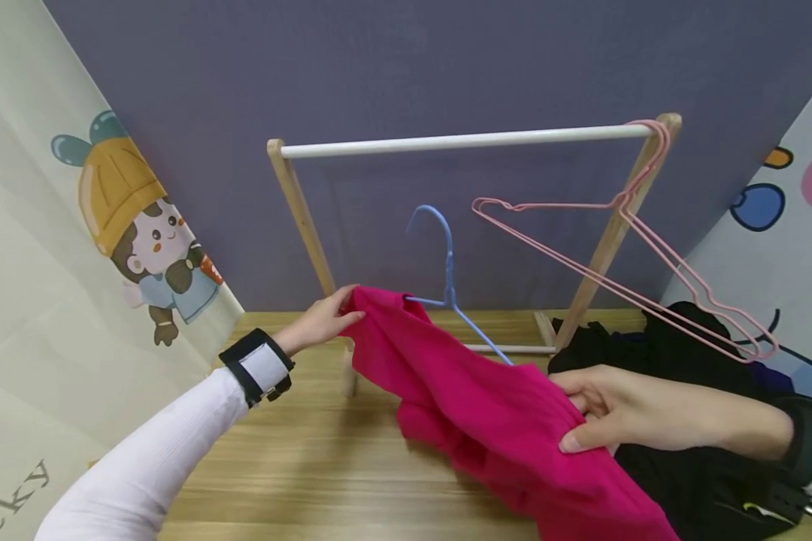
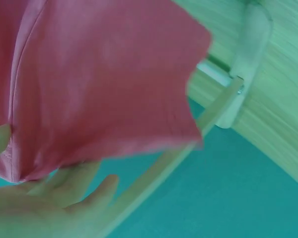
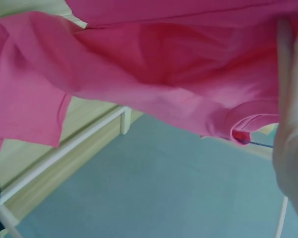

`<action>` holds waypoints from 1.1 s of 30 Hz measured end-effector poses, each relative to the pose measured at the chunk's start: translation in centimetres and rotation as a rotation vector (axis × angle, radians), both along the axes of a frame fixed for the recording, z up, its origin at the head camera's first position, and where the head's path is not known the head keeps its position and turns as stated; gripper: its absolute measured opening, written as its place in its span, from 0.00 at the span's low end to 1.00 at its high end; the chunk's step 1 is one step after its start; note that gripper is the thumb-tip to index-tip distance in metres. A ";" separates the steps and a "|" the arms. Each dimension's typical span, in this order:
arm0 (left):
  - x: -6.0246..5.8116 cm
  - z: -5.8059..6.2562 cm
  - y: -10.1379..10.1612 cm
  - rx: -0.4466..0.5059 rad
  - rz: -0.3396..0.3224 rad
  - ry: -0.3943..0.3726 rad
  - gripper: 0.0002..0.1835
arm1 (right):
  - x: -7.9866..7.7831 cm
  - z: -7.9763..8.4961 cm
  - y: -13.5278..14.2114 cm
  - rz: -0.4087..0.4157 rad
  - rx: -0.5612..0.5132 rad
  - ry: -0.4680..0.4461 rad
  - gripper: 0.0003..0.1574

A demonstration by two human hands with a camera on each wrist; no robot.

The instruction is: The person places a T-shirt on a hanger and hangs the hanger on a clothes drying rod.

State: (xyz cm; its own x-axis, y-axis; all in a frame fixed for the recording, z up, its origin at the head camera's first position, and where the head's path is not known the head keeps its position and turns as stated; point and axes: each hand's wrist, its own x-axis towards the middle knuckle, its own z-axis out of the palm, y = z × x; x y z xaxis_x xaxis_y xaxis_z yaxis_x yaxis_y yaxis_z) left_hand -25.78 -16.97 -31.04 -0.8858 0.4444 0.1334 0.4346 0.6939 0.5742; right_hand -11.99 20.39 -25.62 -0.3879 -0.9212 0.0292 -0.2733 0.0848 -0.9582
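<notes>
A bright pink T-shirt (image 1: 446, 376) stretches between both hands, in front of the rack. Its left shoulder end is pinched by my left hand (image 1: 321, 319), thumb in front and fingers behind. My right hand (image 1: 622, 413) grips the fabric near the collar, thumb on top and fingers curled under. A blue clothes hanger (image 1: 449, 289) sits partly inside the shirt, its hook standing up out of the neck opening and its lower parts hidden by cloth. In the left wrist view a sleeve (image 2: 114, 89) hangs beside the fingers; the right wrist view shows the collar (image 3: 248, 119) close to the hand.
A clothes rack with a white rail (image 1: 460, 141) and wooden legs stands behind the shirt on the wooden table (image 1: 271, 466). Pink hangers (image 1: 622, 203) hang at its right end. Dark clothes (image 1: 690, 481) lie piled at the right. Printed curtains (image 1: 34, 263) flank both sides.
</notes>
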 end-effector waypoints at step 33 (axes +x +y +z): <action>2.3 -2.8 -5.7 -0.065 -0.196 -0.235 0.16 | -6.1 5.9 -14.5 -0.357 -0.054 0.185 0.18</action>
State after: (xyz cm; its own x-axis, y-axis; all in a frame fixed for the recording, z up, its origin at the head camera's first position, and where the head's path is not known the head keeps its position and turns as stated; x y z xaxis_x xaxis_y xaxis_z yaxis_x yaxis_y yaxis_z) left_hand -23.49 -22.66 -33.87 -0.7858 0.6104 -0.0996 0.4239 0.6489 0.6319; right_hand -18.11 5.86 -19.73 -0.6668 -0.7247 0.1735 -0.4042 0.1561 -0.9013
